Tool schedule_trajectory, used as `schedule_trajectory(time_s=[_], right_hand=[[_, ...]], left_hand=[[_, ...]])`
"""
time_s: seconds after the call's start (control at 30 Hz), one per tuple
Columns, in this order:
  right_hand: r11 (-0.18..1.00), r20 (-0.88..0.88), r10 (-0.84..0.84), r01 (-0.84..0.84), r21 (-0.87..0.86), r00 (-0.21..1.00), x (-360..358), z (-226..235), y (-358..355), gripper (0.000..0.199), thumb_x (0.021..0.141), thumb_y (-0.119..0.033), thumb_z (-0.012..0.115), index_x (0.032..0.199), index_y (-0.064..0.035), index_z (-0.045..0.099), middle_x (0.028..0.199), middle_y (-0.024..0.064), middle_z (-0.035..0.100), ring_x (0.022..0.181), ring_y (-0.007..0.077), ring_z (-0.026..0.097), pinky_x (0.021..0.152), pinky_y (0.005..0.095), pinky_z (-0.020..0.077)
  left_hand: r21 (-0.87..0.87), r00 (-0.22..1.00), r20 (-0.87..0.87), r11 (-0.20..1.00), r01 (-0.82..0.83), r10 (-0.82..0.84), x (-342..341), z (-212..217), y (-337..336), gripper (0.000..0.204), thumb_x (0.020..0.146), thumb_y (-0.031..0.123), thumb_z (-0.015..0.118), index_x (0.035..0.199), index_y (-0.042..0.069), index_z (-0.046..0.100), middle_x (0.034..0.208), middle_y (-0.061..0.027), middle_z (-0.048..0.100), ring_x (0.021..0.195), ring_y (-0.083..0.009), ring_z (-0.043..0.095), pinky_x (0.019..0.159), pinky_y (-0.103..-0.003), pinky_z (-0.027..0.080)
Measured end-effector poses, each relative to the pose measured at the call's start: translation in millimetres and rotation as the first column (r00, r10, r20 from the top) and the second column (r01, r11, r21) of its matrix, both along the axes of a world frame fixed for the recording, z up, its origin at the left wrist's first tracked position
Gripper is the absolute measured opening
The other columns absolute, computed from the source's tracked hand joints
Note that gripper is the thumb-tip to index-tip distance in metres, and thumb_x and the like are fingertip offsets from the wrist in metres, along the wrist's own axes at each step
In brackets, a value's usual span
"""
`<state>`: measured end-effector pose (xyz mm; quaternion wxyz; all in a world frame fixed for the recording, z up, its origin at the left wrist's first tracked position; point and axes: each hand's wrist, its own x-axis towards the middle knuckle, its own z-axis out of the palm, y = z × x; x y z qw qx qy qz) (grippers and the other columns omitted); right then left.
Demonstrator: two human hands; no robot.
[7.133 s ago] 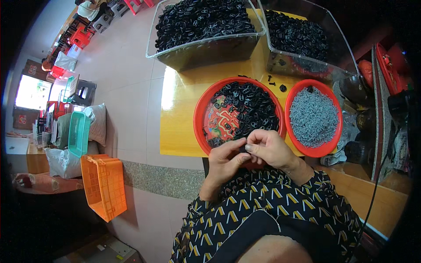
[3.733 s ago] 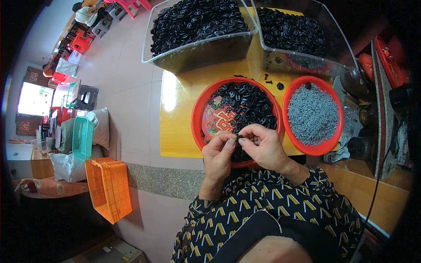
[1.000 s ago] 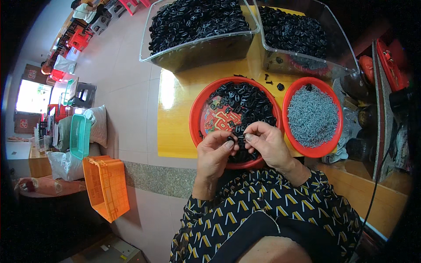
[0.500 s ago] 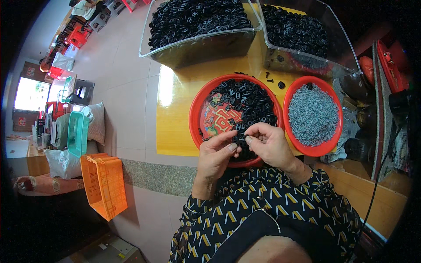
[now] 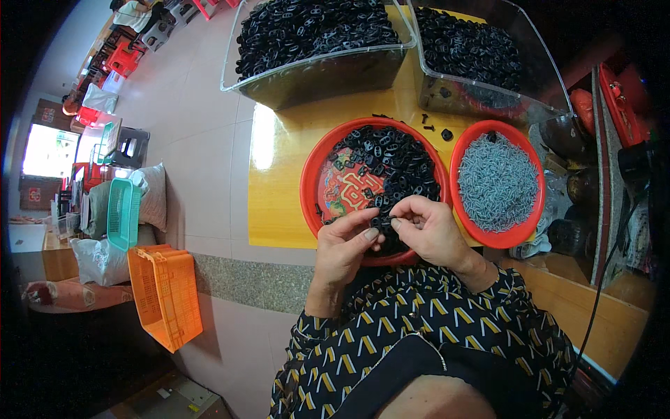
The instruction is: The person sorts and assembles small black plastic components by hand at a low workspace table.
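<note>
Above the near rim of a round red tray [image 5: 312, 218], my two hands meet. My left hand [image 5: 343, 244] pinches a small black plastic piece [image 5: 375, 222] between thumb and forefinger. Close against it, the fingertips of my right hand [image 5: 434, 234] are pressed together; what they hold is too small to make out. Beneath the hands, the tray carries a heap of black oval plastic pieces [image 5: 401, 160], each with holes, and its patterned red bottom shows at the left. On the right stands a red dish [image 5: 457, 167] full of small silvery screws [image 5: 499, 185].
Two clear plastic bins [image 5: 317, 65] [image 5: 488, 77] of black pieces stand at the far side of the yellow table [image 5: 276, 188]. Several loose black bits [image 5: 428, 127] lie between bins and trays. An orange crate [image 5: 167, 293] and a green basket [image 5: 123, 213] are left; another person [image 5: 132, 15] sits far off.
Almost nothing differs. Both hands stay together over the tray, with only a slight shift of the right fingertips by the black piece.
</note>
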<state>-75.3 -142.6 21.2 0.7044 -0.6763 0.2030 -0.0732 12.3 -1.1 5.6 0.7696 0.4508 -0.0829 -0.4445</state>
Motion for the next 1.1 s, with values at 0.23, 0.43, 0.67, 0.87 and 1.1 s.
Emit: schedule_trajectory(time_s=[0.23,0.43,0.67,0.87,1.1], right_hand=[[1.000,0.000,-0.003,0.003,0.009,1.000,0.3,3.7,-0.5,0.009,0.077,-0.004,0.055,0.084,0.0019,0.054,0.066,-0.0007,0.053,0.059,0.0021,0.048,0.051,0.0184,0.0415],[0.999,0.050,-0.004,0.002,0.049,0.999,-0.8,3.1,-1.1,0.008,0.077,0.001,0.054,0.085,0.0011,0.053,0.071,-0.0028,0.052,0.062,0.0004,0.048,0.052,0.0149,0.0394],[0.999,0.070,0.001,-0.004,0.035,0.998,-1.7,5.4,-0.6,0.008,0.077,0.001,0.054,0.085,0.0015,0.052,0.072,-0.0019,0.052,0.063,0.0008,0.048,0.053,0.0150,0.0398],[0.999,0.073,0.014,-0.017,0.037,0.997,-3.2,6.0,-2.0,0.008,0.077,0.001,0.054,0.085,0.0016,0.052,0.072,-0.0016,0.053,0.064,0.0013,0.049,0.053,0.0155,0.0408],[1.000,0.054,0.014,-0.015,0.017,0.998,-4.8,8.4,-4.5,0.007,0.077,0.001,0.054,0.084,0.0019,0.052,0.070,-0.0019,0.052,0.063,0.0015,0.049,0.053,0.0161,0.0412]], left_hand=[[-0.070,0.993,-0.116,0.997,0.020,-0.028,2.6,-6.8,0.5,0.031,0.076,-0.003,0.056,0.107,-0.004,0.052,0.083,-0.0104,0.058,0.070,-0.0146,0.056,0.060,-0.023,0.046],[-0.260,0.956,-0.281,0.966,0.010,-0.086,4.7,-13.7,-0.4,0.032,0.076,-0.001,0.054,0.108,-0.003,0.052,0.083,-0.0118,0.055,0.068,-0.0161,0.051,0.059,-0.023,0.041],[-0.308,0.949,-0.293,0.951,0.025,-0.120,2.2,-13.1,-2.8,0.032,0.075,-0.001,0.055,0.107,-0.002,0.052,0.083,-0.0118,0.055,0.068,-0.0163,0.052,0.059,-0.024,0.042],[-0.223,0.970,-0.229,0.974,0.024,-0.076,1.0,-10.5,-4.1,0.032,0.075,-0.002,0.055,0.107,-0.002,0.052,0.081,-0.0108,0.056,0.069,-0.0171,0.054,0.059,-0.024,0.044],[-0.111,0.997,-0.062,0.993,0.044,-0.051,-0.5,-4.5,-6.2,0.030,0.076,-0.003,0.056,0.105,-0.003,0.053,0.080,-0.0102,0.058,0.070,-0.0156,0.056,0.060,-0.024,0.046]])
